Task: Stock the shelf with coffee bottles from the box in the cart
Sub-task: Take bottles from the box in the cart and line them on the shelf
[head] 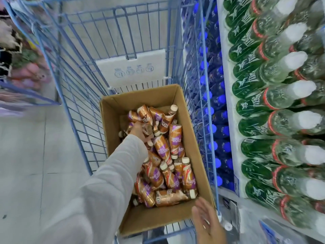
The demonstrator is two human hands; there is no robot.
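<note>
An open cardboard box (154, 219) sits in the near end of a blue wire cart (82, 110). Several brown and purple coffee bottles (171, 176) with cream caps lie jumbled inside it. My left hand (139, 132), in a grey sleeve, reaches into the far part of the box and its fingers curl among the bottles there; a firm grip on one cannot be made out. My right hand (205, 221) hovers with straight fingers over the box's near right corner and holds nothing.
The shelf (228, 120) stands right of the cart, packed with green-labelled clear bottles (274, 124) and blue-capped bottles (219, 131). A white placard (133, 67) hangs on the cart's far wall. Pale floor tiles lie to the left, with blurred goods at the far left.
</note>
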